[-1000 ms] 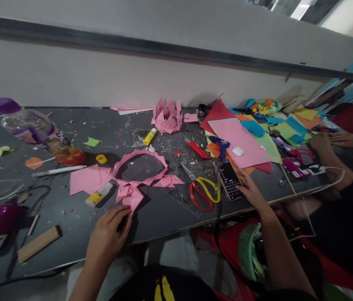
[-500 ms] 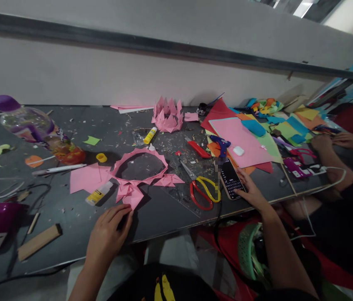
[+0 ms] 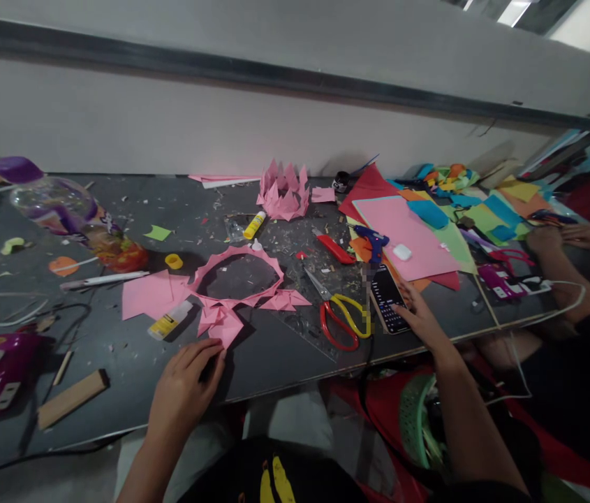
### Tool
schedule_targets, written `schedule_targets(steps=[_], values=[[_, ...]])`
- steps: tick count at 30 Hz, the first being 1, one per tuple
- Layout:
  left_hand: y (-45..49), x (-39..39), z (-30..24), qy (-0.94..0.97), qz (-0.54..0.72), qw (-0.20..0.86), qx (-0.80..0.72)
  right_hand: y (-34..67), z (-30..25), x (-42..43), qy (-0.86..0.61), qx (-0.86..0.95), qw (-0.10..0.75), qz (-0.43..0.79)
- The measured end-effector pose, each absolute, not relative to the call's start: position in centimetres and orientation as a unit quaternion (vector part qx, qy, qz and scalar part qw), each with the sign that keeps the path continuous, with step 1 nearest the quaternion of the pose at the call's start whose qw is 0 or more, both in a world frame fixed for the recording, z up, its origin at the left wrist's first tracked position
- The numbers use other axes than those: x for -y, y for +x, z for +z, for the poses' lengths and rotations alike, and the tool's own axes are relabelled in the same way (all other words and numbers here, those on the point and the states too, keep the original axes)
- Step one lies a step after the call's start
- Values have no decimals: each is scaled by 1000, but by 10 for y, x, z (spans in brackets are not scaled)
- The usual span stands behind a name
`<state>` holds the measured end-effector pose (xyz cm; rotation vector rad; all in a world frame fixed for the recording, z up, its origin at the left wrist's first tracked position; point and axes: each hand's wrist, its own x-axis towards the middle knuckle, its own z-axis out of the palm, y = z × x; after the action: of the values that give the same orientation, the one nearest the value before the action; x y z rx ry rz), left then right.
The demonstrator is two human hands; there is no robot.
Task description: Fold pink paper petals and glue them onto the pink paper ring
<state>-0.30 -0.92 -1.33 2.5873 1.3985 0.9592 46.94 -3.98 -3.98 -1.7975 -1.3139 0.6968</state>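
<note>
My left hand point(image 3: 190, 377) pinches the lower tip of a folded pink paper piece point(image 3: 224, 325) near the table's front edge. This piece lies against the near side of a pink paper ring point(image 3: 274, 285) with a toothed outer edge. Another folded pink piece point(image 3: 287, 300) is at the ring's right. Over on the right, my right hand point(image 3: 416, 311) grips the side of a smartphone point(image 3: 386, 297), its thumb over the lit keyboard. Between my hands lie scissors point(image 3: 339, 325) with red and yellow handles. A small glue bottle point(image 3: 169, 321) rests left of the folded piece.
A pink paper crown point(image 3: 284, 199) stands at the back beside a yellow glue stick point(image 3: 254, 225). A red cutter point(image 3: 335, 249), blue glue gun point(image 3: 371, 241) and coloured sheets point(image 3: 410, 230) lie rightward. Leftward are a tilted bottle point(image 3: 72, 209) and wooden block point(image 3: 72, 399). Another person's hands point(image 3: 551, 241) work far right.
The thumb of my right hand has shifted on the phone's screen, and the screen's display differs slightly. My left hand keeps its pinch. The whole view has moved a little.
</note>
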Motion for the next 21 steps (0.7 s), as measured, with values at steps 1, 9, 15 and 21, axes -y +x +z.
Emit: schedule_targets(steps=[1, 9, 15, 21], values=[[-3, 9, -13, 836, 309, 24, -452, 470, -41, 39, -709, 516, 396, 274], [-3, 10, -12, 835, 314, 17, -452, 477, -44, 40, -691, 502, 424, 302], [-2, 10, -12, 837, 316, 19, -447, 487, -46, 42, -661, 497, 443, 345], [-3, 10, -12, 836, 315, 23, -448, 483, -46, 42, -668, 477, 452, 349]])
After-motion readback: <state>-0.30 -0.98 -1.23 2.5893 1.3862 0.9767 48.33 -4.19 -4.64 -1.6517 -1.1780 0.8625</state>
